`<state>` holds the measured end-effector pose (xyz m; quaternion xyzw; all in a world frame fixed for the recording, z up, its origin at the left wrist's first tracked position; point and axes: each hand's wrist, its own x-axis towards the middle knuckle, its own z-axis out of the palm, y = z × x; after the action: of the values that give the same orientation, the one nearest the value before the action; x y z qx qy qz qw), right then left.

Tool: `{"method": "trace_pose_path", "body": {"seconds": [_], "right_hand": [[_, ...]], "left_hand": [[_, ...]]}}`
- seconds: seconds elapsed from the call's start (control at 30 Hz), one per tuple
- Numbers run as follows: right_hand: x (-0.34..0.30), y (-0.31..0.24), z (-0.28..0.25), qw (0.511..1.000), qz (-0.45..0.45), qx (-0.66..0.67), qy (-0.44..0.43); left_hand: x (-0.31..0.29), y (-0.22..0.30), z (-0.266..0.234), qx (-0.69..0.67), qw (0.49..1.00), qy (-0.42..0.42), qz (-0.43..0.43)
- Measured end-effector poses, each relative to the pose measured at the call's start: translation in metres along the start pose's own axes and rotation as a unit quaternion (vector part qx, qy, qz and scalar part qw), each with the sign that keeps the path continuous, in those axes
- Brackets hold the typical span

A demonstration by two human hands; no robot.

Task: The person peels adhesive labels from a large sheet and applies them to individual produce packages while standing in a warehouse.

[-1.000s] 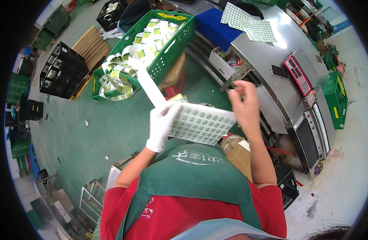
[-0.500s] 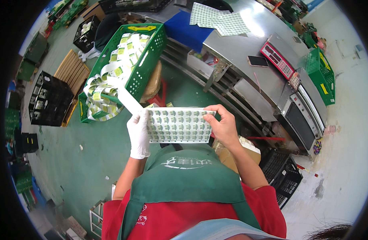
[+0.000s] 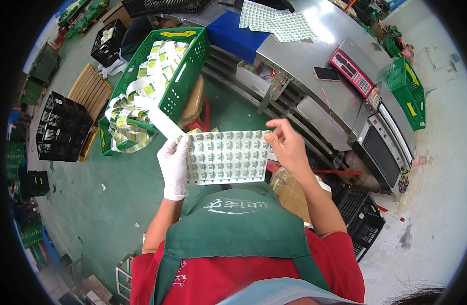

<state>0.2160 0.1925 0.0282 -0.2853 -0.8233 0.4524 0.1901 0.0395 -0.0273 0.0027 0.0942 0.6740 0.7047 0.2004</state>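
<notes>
My left hand [image 3: 173, 165], in a white glove, holds a sheet of small round green-and-white stickers [image 3: 226, 156] by its left edge, in front of the apron. A white strip with printed labels [image 3: 165, 123] runs from the same hand up to the green crate [image 3: 185, 84], where many more such strips lie in loops. At the sheet's upper right corner is my bare right hand [image 3: 290, 147]. Its fingers are bent and the thumb comes close to the corner; anything between the fingertips is too small to make out.
Ahead on the right stands a steel table [image 3: 294, 56] with more sticker sheets [image 3: 277, 21], a phone [image 3: 326, 74] and a red scale [image 3: 351, 72]. A sealing machine [image 3: 380, 150] is at its right end. Black crates [image 3: 65, 126] stand on the left; a cardboard box [image 3: 289, 195] sits by my right forearm.
My right hand has moved from gripping the sheet's right edge to its upper right corner, slightly up and right, with fingers bent. My left hand still holds the sheet, shifted slightly left.
</notes>
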Motion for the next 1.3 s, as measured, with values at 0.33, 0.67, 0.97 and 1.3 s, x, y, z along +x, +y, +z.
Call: {"method": "trace_pose_path", "body": {"seconds": [0.33, 0.67, 0.97, 1.3], "right_hand": [[0.018, -0.013, -0.009, 0.88, -0.382, -0.282, 0.025], [0.002, 0.009, -0.009, 0.821, -0.522, -0.229, 0.037], [0.046, -0.064, 0.022, 0.851, 0.152, 0.465, -0.191], [0.105, -0.071, 0.032, 0.872, 0.127, 0.466, -0.086]], "left_hand": [[0.0, 0.008, 0.012, 0.017, 0.999, -0.027, -0.012], [0.007, 0.01, 0.016, -0.088, 0.986, -0.06, -0.128], [-0.007, 0.011, 0.033, 0.158, 0.926, -0.261, 0.221], [-0.03, -0.026, 0.032, 0.279, 0.9, -0.287, 0.171]]}}
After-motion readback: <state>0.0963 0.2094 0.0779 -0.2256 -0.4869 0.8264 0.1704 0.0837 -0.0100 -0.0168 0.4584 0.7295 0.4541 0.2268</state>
